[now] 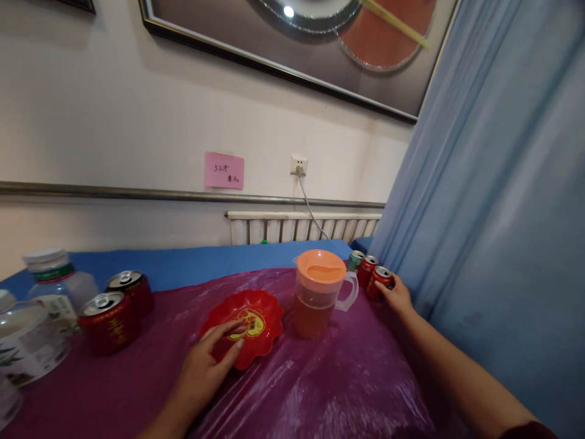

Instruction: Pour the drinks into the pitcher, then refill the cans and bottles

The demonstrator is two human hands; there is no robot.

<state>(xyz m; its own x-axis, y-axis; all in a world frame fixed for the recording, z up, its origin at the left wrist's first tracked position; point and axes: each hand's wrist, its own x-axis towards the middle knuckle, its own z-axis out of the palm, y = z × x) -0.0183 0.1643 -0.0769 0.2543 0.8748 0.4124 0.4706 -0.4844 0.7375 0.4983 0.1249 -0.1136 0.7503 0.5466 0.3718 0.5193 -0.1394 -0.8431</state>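
My right hand is wrapped round a red can at the right edge of the table. Just behind that can stand another red can and a green can. My left hand reaches over a red scalloped plate with a yellow design in its middle. Its fingers are stretched out and apart, with nothing held; whether they touch the plate I cannot tell. Between my hands stands a clear plastic pitcher with an orange lid, partly filled with amber liquid, its handle facing right.
Two red cans stand at the left beside several clear plastic jars. Purple plastic sheeting covers the blue tabletop. A blue curtain hangs close on the right. Behind are a radiator and a plugged-in cable.
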